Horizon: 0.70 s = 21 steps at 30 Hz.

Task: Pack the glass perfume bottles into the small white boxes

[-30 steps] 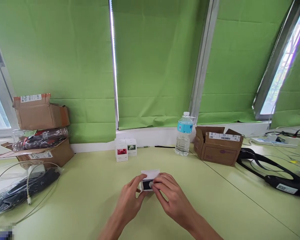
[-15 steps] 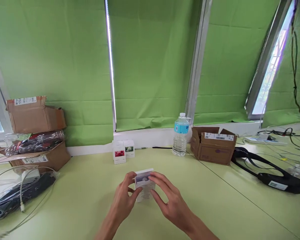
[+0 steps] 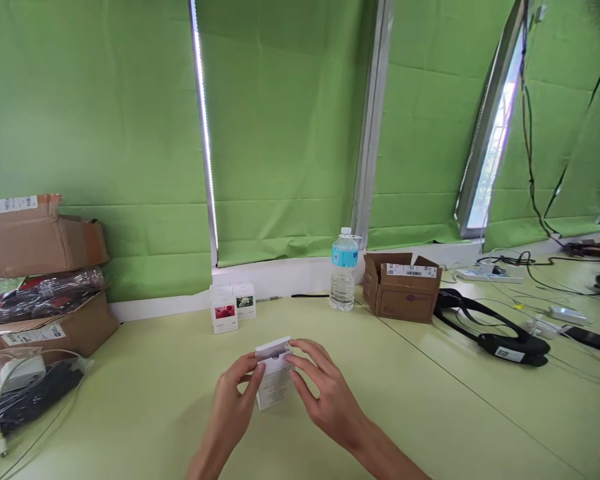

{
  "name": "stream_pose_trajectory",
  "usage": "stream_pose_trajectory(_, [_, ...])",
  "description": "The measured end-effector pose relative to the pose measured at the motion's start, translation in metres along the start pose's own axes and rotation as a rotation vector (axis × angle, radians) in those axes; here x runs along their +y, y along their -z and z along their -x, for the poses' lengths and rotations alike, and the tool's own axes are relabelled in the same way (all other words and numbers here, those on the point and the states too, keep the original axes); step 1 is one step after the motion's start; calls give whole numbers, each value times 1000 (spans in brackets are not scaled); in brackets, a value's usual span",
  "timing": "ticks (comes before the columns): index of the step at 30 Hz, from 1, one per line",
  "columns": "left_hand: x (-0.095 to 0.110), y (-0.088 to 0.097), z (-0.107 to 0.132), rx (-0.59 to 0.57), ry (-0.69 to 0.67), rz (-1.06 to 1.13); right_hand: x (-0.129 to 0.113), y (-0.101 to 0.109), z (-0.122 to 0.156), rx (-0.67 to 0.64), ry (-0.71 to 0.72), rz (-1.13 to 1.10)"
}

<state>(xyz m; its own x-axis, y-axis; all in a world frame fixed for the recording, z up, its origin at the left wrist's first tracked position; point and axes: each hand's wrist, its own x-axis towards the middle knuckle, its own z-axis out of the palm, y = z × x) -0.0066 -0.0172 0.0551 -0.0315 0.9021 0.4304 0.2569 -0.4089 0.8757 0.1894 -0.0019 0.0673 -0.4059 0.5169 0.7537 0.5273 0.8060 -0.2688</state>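
A small white box (image 3: 274,385) with faint printed lines stands upright on the table between my hands. Its top flap (image 3: 273,346) is partly raised, and a narrow dark gap shows beneath it. My left hand (image 3: 235,397) grips the box's upper left side, thumb on the front face and fingers behind. At the upper right corner, my right hand (image 3: 325,397) has its fingers on the flap and front rim, with the thumb by the right side. What lies inside the box is hidden.
Several small white boxes with flower pictures (image 3: 225,320) stand near the wall. Right of them are a water bottle (image 3: 343,283), an open cardboard carton (image 3: 405,300) and a black headset-like device (image 3: 515,347). Stacked cartons (image 3: 40,240) and bagged cables (image 3: 35,393) lie left.
The view has turned right, so the scene has shifted left. The box's flap sits lower over the opening, and less of the inside shows. Both hands remain at the box.
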Motion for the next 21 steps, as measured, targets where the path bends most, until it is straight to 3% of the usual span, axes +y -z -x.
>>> stream_pose_trajectory(6, [-3, -6, -1, 131, 160, 270, 3, -4, 1, -77, -42, 52])
stream_pose_trajectory(11, [2, -10, -3, 148, 186, 294, -1, -5, 1, -98, -90, 63])
stream_pose_trajectory(16, [7, -9, -6, 148, 191, 321, -5, -4, 0, -127, -220, -128])
stream_pose_trajectory(21, [5, -9, -4, 136, 179, 322, 0, 2, -3, -161, -255, -285])
